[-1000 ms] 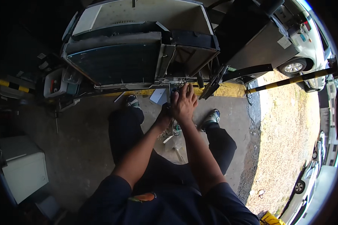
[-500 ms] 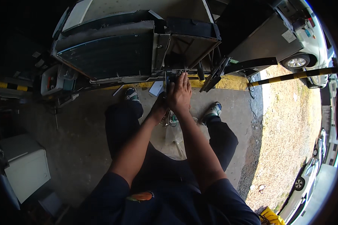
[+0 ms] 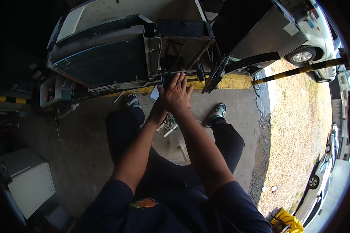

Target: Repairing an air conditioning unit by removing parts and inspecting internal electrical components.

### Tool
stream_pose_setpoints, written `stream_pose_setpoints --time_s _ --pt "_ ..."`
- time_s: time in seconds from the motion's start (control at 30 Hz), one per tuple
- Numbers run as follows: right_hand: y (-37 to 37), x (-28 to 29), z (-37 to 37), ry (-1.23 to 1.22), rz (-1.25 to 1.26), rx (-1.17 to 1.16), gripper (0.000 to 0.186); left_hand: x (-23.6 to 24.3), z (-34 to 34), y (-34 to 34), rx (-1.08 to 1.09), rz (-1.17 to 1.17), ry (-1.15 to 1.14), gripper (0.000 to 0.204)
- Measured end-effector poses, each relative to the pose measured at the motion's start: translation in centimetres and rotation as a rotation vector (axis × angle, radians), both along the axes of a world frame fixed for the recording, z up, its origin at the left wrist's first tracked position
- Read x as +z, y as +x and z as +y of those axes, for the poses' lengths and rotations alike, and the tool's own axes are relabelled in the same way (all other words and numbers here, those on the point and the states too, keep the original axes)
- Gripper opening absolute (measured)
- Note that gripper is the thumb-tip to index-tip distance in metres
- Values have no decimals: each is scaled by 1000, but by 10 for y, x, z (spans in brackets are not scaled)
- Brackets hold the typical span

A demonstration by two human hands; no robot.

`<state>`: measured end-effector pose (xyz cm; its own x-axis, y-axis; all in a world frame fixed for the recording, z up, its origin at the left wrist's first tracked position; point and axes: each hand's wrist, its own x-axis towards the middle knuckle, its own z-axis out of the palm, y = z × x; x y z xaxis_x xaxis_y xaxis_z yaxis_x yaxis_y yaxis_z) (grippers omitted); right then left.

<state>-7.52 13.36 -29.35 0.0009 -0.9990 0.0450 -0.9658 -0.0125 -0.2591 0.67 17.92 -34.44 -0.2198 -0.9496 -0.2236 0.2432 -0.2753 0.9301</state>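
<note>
My right hand [image 3: 175, 97] lies flat with its fingers stretched out, pointing at the lower edge of a large dark metal-framed machine [image 3: 101, 64]. It partly covers my left hand [image 3: 158, 113], which is lower and to the left. The left hand's fingers are hidden, so I cannot tell what they hold. Under the right fingers is a dark part [image 3: 166, 79] by the machine's lower rail. Below the hands, between my legs, clear plastic [image 3: 177, 141] and a thin white strip [image 3: 170, 131] show.
Right of the hands, a dark curved metal piece [image 3: 256, 64] juts out near the yellow floor edge [image 3: 235, 82]. A black-and-yellow bar [image 3: 299, 73] extends to the right. Left stands a bin of items [image 3: 50, 92]; a white box-shaped cabinet [image 3: 31, 190] is lower left. Parked cars [image 3: 319, 174] are far right.
My right hand's fingers have spread more, with one finger now apart from the others. The machine appears farther left in view. The white strip below the hands shows more plainly.
</note>
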Motion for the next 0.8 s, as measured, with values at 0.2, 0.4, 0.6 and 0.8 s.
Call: stream_pose_setpoints --time_s 0.2,0.4,0.6,0.8 --pt "-1 5 -2 62 -31 -10 92 11 2 -2 6 -14 35 56" --pt "-5 -8 9 -76 -198 25 97 17 0 -1 4 -29 207 56" --pt "-2 -4 7 8 -89 36 100 22 1 3 -97 -179 200 56" --pt "7 7 -2 99 101 79 101 -26 2 -1 38 70 2 55"
